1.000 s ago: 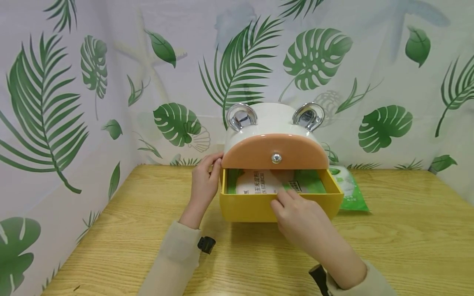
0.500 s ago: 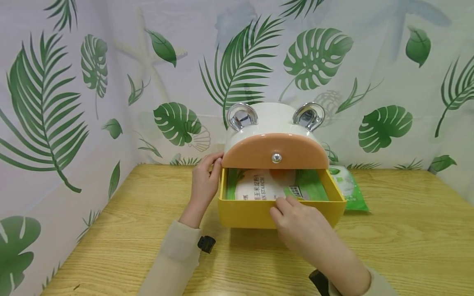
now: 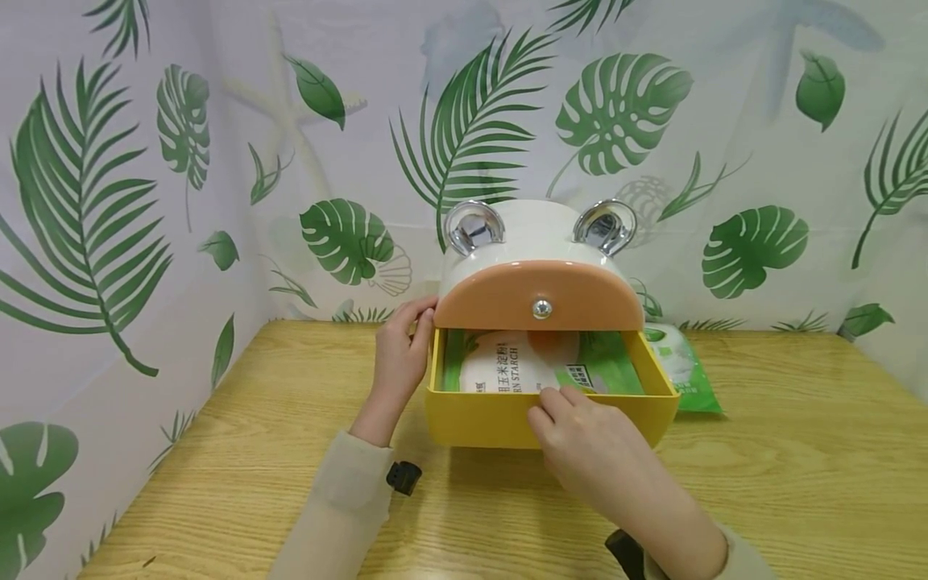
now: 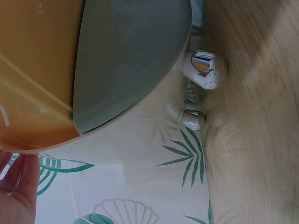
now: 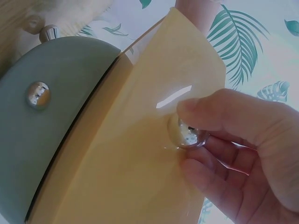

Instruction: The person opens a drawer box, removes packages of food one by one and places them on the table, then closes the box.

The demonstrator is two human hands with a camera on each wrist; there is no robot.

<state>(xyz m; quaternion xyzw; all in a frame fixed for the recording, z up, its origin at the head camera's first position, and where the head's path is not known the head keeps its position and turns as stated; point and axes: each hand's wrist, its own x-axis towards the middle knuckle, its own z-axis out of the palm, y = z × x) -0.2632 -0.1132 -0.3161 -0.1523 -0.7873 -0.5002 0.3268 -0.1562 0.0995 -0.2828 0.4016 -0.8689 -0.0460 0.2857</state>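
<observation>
A small white cabinet (image 3: 540, 229) stands on the table, with an orange upper drawer (image 3: 493, 298) that is closed and a yellow lower drawer (image 3: 478, 419) pulled out. Inside the yellow drawer lies a green and white packet of corn starch (image 3: 493, 362). My right hand (image 3: 590, 431) pinches the silver drawer knob (image 5: 187, 133) between thumb and fingers, as the right wrist view shows. My left hand (image 3: 402, 346) rests against the cabinet's left side; its fingertips touch the edge in the left wrist view.
Another green and white packet (image 3: 692, 379) lies on the wooden table (image 3: 290, 451), right of the cabinet and partly behind the yellow drawer. Two silver rings (image 3: 474, 229) stick up from the cabinet top. A leaf-patterned cloth (image 3: 348, 121) hangs close behind.
My right hand has drawn the yellow drawer a little further out towards me, showing more of the packet inside. Over the last half second it barely moves. My left hand has stayed in place.
</observation>
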